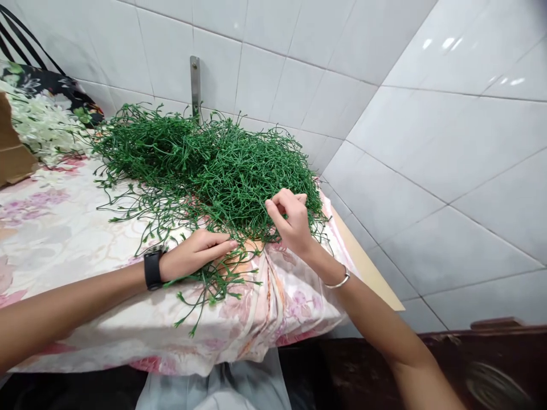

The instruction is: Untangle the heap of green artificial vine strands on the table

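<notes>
A big tangled heap of green artificial flower stems (239, 165) lies on the cloth-covered table, against the tiled wall. My left hand (196, 253), with a black band at its wrist, is closed over a small bunch of green stems (209, 285) at the near side of the heap. Those stems spread out below the fingers towards the table edge. My right hand (293, 219) is held at the heap's front right, its thumb and fingers curled together in a pinch. Whatever sits between those fingertips is too small to make out.
White artificial blossoms (47, 128) are piled at the far left, beside a brown cardboard piece (15, 145) and a dark floral bag (60, 91). A metal bracket (195, 85) is fixed to the wall. The floral tablecloth (72, 245) hangs over the front edge.
</notes>
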Action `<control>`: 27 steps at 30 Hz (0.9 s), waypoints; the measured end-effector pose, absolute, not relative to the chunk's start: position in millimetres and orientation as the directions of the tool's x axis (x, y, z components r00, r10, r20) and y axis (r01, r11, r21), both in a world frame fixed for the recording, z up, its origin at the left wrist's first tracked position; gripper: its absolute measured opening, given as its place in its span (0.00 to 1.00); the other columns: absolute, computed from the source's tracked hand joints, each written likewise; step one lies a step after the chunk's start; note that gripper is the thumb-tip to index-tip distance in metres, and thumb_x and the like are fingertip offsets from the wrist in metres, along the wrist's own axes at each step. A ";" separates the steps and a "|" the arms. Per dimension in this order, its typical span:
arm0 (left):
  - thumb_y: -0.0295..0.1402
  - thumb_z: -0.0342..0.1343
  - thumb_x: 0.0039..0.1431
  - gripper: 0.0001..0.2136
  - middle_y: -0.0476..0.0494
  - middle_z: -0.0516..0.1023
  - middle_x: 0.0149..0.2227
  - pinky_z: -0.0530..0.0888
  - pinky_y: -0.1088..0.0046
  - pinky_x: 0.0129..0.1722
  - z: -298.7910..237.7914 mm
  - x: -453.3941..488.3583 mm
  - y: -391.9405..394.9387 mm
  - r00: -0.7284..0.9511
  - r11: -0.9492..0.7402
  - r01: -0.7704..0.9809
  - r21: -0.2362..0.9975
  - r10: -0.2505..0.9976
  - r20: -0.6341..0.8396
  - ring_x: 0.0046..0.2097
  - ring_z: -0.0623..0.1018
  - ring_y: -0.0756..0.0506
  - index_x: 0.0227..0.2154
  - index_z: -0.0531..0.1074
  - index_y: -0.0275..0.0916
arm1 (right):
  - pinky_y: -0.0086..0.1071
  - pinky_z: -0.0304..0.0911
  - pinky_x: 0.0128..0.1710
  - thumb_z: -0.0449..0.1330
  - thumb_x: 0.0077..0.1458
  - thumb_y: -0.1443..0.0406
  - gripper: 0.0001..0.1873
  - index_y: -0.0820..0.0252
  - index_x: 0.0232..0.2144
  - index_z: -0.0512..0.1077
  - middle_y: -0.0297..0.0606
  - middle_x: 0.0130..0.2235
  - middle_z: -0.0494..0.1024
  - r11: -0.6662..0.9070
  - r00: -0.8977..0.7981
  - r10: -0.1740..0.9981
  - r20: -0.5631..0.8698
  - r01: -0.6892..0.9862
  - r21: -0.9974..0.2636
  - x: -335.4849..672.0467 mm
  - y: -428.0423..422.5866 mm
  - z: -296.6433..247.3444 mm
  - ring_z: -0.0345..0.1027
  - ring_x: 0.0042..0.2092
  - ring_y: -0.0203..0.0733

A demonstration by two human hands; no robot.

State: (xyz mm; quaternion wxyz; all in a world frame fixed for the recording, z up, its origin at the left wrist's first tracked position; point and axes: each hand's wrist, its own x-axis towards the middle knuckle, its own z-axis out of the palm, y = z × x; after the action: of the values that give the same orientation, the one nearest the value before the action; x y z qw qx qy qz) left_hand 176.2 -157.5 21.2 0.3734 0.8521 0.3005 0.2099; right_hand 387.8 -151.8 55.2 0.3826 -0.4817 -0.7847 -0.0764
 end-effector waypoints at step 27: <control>0.37 0.36 0.62 0.17 0.51 0.62 0.20 0.55 0.77 0.26 25.2 177.7 -163.9 0.851 -0.825 0.390 0.409 0.493 0.183 0.23 0.62 0.54 0.23 0.63 0.35 | 0.32 0.42 0.38 0.49 0.55 0.61 0.12 0.61 0.26 0.67 0.30 0.27 0.67 0.713 -0.587 0.695 0.416 0.638 -0.292 366.8 -170.4 46.7 0.58 0.31 0.30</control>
State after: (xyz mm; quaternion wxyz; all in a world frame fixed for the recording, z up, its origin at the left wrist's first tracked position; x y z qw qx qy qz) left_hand 177.7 -163.9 25.2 0.1813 0.9447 0.2336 0.1419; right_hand 366.8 -170.4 46.7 0.2571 -0.3750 -0.8889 0.0555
